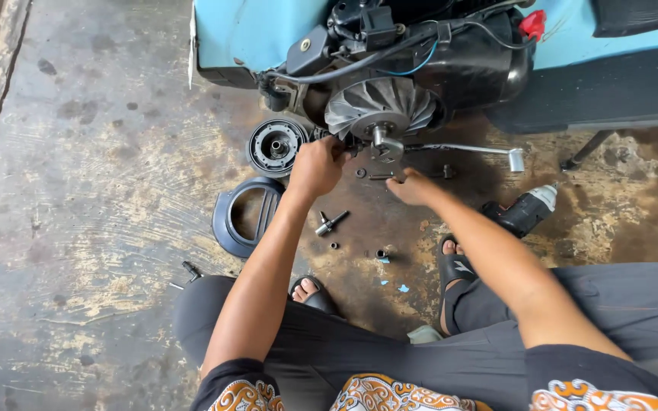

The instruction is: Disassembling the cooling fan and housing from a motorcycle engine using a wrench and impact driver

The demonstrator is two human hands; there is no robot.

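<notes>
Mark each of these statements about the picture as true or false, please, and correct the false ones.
1. The left hand is at the lower left edge of the finned metal fan wheel. True.
2. The right hand holds the cordless drill. False: the drill lies on the floor, apart from that hand, which is low over small parts below the wheel.
3. A dark round cover with a slotted opening lies on the concrete floor. True.
4. The round black hub part sits to the right of the fan wheel. False: it lies to its left.
5. The person is barefoot. False: dark sandals are on the feet.
</notes>
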